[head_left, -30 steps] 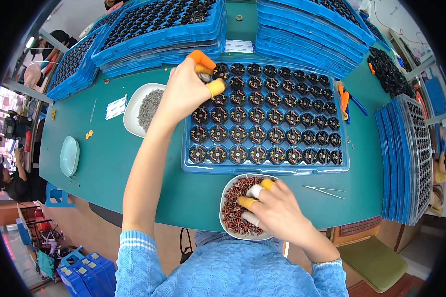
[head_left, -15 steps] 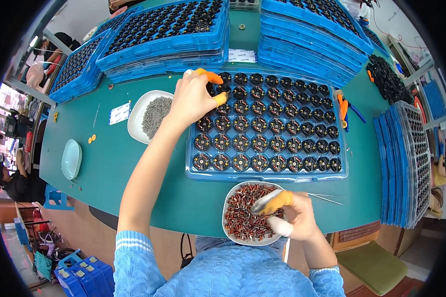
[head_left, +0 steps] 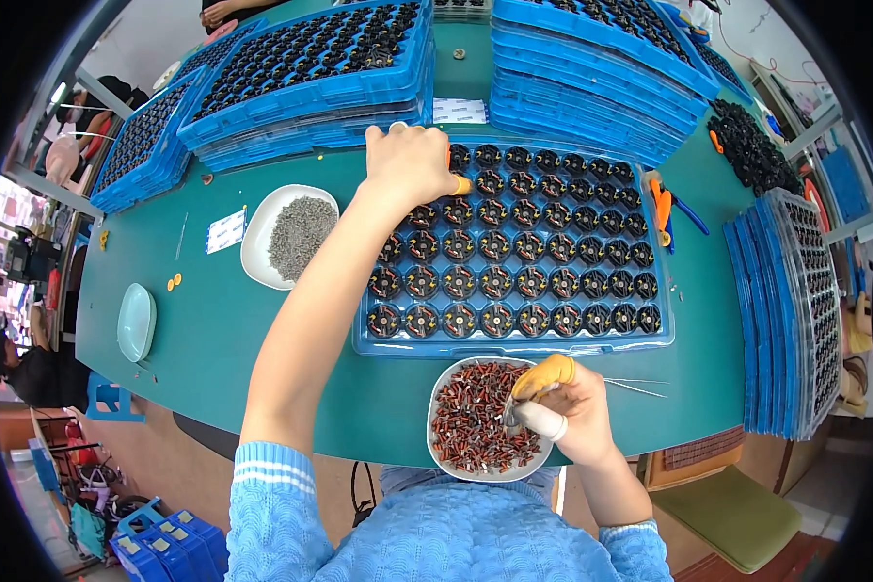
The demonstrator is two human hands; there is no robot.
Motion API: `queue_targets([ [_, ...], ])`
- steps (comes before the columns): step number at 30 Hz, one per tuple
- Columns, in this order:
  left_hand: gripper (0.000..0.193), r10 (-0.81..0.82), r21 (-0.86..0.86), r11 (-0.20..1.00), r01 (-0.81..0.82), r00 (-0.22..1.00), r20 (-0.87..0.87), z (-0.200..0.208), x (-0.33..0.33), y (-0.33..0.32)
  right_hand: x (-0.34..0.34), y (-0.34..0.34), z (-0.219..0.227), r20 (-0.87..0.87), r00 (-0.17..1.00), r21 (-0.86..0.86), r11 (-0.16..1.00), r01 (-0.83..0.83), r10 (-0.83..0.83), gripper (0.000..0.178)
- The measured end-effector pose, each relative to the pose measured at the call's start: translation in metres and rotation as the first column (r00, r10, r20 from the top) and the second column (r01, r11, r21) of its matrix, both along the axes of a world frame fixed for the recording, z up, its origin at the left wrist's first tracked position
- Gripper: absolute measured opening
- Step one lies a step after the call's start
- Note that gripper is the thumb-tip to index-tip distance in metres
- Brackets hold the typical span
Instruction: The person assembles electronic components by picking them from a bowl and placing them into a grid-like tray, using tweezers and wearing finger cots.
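Observation:
My left hand (head_left: 409,167) reaches over the far left corner of a blue tray (head_left: 499,347) filled with rows of black round parts (head_left: 495,281). Its fingers, in orange and yellow finger cots, curl down at the parts there; the back of the hand hides what they grip. A white bowl of small red-brown cylindrical pieces with metal ends (head_left: 480,417) stands at the table's near edge. Over its right side, my right hand (head_left: 564,409) has thumb and fingers drawn together in white and yellow cots. Whatever lies between these fingertips is too small to tell.
Another white bowl holds small grey pieces (head_left: 301,238). Tweezers (head_left: 635,386) lie right of the near bowl, orange-handled pliers (head_left: 661,206) beside the tray. Stacked blue trays (head_left: 591,107) line the back; more (head_left: 766,320) stand right. A pale green dish (head_left: 137,322) sits left.
My left hand has shifted slightly right over the tray and its fingers are more tucked under. My right hand has drawn back toward the bowl's right rim, its fingertips closer together.

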State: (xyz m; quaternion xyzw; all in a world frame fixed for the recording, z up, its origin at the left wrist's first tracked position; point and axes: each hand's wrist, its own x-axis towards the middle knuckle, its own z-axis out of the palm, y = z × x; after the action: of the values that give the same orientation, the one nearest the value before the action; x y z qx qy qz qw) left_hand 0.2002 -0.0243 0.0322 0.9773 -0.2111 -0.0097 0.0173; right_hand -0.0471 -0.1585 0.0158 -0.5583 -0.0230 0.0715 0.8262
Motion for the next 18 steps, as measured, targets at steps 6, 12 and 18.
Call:
queue_targets([
  [6,0.032,-0.097,-0.413,0.908,0.075,0.995,-0.032,0.015,-0.031,0.015,0.001,-0.007,-0.005,0.002,1.0,0.113,0.994,0.005,-0.006,0.016],
  [12,0.034,-0.485,-0.87,0.427,0.246,0.875,0.01,0.007,-0.147,0.037,0.004,-0.017,0.0,-0.006,0.997,0.061,0.996,0.072,-0.072,0.012],
  [18,0.031,-0.619,-0.936,-0.002,-0.353,0.735,-0.276,-0.017,-0.196,0.036,0.014,-0.013,0.027,0.347,0.937,-0.367,0.925,0.099,0.037,0.013],
])
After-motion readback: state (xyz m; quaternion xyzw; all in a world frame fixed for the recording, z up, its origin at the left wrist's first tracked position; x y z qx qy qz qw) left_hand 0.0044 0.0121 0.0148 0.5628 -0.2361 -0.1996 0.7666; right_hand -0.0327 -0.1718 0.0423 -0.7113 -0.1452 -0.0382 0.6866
